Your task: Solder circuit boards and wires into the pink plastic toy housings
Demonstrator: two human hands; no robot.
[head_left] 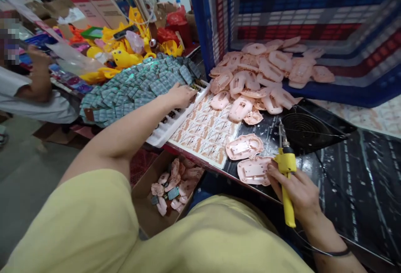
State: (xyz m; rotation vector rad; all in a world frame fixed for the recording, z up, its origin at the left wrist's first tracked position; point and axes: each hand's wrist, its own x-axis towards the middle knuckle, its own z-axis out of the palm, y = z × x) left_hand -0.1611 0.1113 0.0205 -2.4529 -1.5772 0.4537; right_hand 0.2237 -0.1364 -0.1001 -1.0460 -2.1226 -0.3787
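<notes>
My left hand (181, 95) reaches over the far end of a white foam tray (163, 134), beside a wide heap of small grey-green panels (134, 87); what its fingers hold, if anything, is hidden. My right hand (297, 189) is closed round a yellow soldering gun (287, 189), its metal tip pointing up and away. The fingertips of that hand also touch the right edge of a pink plastic shell (253, 170), which lies with its inside up. Just beyond it lies a second pink shell (244, 146), also inside up.
A blue, white and red basket (282, 14) lies on its side, pink shells (241, 108) spilling from it. A black fan (308, 128) is at right. Below the table edge, a cardboard box (145, 210) holds pink pieces. Yellow toys (125, 57) and a person's arm (40, 76) are at left.
</notes>
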